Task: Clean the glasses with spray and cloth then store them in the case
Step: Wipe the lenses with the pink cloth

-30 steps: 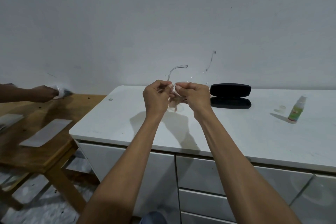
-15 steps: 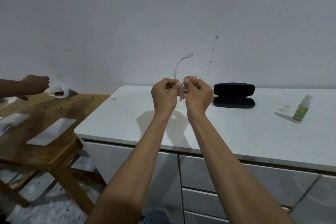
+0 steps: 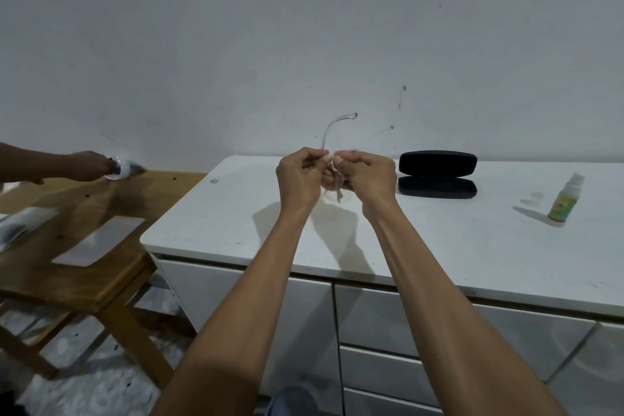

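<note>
Clear-framed glasses [image 3: 329,132], pinched between left hand [image 3: 299,179] and right hand [image 3: 366,176] with cloth [image 3: 334,184]; risk: hard rubbing may bend thin frame.

Bare cabinet top [image 3: 439,240] lies between the open black case [image 3: 437,173] and the spray bottle [image 3: 565,200]. A small clear cap [image 3: 536,195] sits just left of the bottle. Both raised hands occupy the space left of the case.

One glasses [image 3: 338,127], one case [image 3: 437,174] (open), one spray bottle [image 3: 565,201], three hands.
</note>
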Tool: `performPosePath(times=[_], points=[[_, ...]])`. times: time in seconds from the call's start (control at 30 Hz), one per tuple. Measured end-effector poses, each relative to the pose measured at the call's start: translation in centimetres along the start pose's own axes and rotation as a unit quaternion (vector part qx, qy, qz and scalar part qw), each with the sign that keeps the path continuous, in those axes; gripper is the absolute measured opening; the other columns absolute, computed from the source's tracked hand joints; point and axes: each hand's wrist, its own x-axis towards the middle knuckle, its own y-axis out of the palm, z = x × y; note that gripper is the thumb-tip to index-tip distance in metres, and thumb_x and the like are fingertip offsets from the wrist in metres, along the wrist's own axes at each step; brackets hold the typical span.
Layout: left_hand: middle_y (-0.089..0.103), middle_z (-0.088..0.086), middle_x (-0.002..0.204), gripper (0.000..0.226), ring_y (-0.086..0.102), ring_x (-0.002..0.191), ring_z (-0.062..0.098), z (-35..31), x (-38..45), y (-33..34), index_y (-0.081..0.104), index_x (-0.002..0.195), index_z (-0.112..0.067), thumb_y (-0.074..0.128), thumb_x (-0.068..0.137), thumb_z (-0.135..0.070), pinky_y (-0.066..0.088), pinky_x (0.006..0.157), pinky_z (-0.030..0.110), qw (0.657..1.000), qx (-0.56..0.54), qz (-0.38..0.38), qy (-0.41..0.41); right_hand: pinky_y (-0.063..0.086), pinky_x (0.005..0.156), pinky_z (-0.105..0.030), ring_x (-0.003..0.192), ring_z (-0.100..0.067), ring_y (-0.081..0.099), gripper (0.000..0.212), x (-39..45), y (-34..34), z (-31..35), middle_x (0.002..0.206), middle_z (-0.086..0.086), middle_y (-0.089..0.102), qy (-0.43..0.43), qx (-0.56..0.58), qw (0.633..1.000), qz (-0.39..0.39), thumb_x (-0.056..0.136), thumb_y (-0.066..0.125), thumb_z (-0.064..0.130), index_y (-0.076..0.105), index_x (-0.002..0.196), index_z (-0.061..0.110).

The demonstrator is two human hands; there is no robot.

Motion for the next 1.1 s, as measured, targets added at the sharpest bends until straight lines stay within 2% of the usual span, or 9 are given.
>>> performPosePath(times=[0.17,0.33,0.43,0.5,0.6,0.7,0.87,1.0,1.1], points=[[0.070,0.013,0.068,0.003,0.069,0.055,0.018,0.6,0.2,-1.0,0.074,0.088,0.000,0.070,0.088,0.001,0.063,0.069,0.040,1.000,0.007,0.023,-0.012,0.064,0.078,-0.053,0.061,-0.035,0.072,0.004,0.1,-0.2,-0.6,0.067,-0.013,0.074,0.012,-0.061,0.998,0.013,0.082,0.078,0.008,0.081,0.079,0.010],[0.070,0.005,0.063,0.005,0.070,0.057,0.018,0.8,-0.2,-0.5,0.074,0.086,-0.004,0.071,0.087,-0.001,0.063,0.075,0.047,1.000,0.004,-0.001,-0.016,0.063,0.081,-0.036,0.066,-0.015,0.073,0.017,-0.9,1.4,-1.5,0.067,0.002,0.075,-0.040,-0.033,0.989,-0.137,0.085,0.078,0.010,0.077,0.071,0.019],[0.072,0.006,0.062,0.003,0.073,0.060,0.023,0.2,-0.7,0.2,0.073,0.088,-0.004,0.070,0.089,-0.002,0.063,0.073,0.040,1.000,-0.005,-0.014,0.007,0.060,0.070,-0.024,0.063,-0.006,0.071,0.016,-1.1,2.5,-1.4,0.068,0.007,0.074,-0.070,0.053,0.977,-0.196,0.086,0.075,0.003,0.077,0.078,0.016],[0.071,0.011,0.066,0.003,0.072,0.061,0.025,-0.2,-1.2,0.6,0.072,0.090,0.000,0.069,0.090,-0.001,0.063,0.067,0.037,0.999,-0.012,-0.024,0.018,0.060,0.066,-0.024,0.063,-0.008,0.069,0.015,-1.0,2.9,-1.1,0.071,0.005,0.074,-0.053,0.118,0.970,-0.204,0.085,0.074,-0.001,0.077,0.080,0.013],[0.071,0.015,0.068,0.005,0.069,0.058,0.024,-0.1,-1.3,0.6,0.071,0.091,0.002,0.069,0.091,-0.002,0.062,0.062,0.033,0.999,-0.013,-0.034,0.023,0.055,0.062,-0.019,0.069,-0.010,0.069,0.012,-0.8,3.0,-1.1,0.079,0.001,0.076,-0.034,0.119,0.978,-0.165,0.086,0.075,0.002,0.079,0.083,0.013],[0.070,0.017,0.066,0.004,0.067,0.055,0.024,0.3,-1.0,-0.3,0.071,0.090,0.001,0.069,0.091,-0.002,0.059,0.059,0.031,0.999,-0.003,-0.032,0.034,0.063,0.072,-0.031,0.071,-0.016,0.072,0.011,-0.3,2.3,-1.3,0.082,-0.002,0.078,-0.033,0.063,0.995,-0.067,0.085,0.077,0.004,0.081,0.081,0.014],[0.068,0.010,0.063,0.004,0.066,0.051,0.010,1.1,-0.1,-2.2,0.072,0.089,0.000,0.069,0.089,0.002,0.055,0.056,0.021,0.999,0.016,-0.027,0.009,0.059,0.064,-0.028,0.060,-0.016,0.068,0.003,0.1,1.0,-1.3,0.069,-0.004,0.072,0.015,-0.026,0.998,0.058,0.087,0.076,0.003,0.078,0.088,0.004],[0.067,0.012,0.064,0.009,0.064,0.053,0.015,2.0,0.5,-3.1,0.073,0.084,-0.005,0.070,0.087,0.003,0.058,0.058,0.027,1.000,0.016,-0.023,0.000,0.056,0.061,-0.025,0.056,-0.015,0.065,0.007,-0.1,0.3,-1.8,0.076,-0.006,0.073,0.024,-0.040,0.995,0.084,0.083,0.080,0.001,0.080,0.090,-0.002],[0.067,0.012,0.064,0.005,0.065,0.054,0.017,2.0,0.7,-3.0,0.073,0.086,-0.003,0.070,0.088,0.000,0.060,0.059,0.028,0.999,0.021,-0.034,0.006,0.057,0.063,-0.027,0.062,-0.019,0.068,0.007,0.1,0.2,-1.9,0.078,-0.008,0.076,0.002,-0.044,0.996,0.082,0.081,0.083,0.003,0.082,0.087,0.003]])
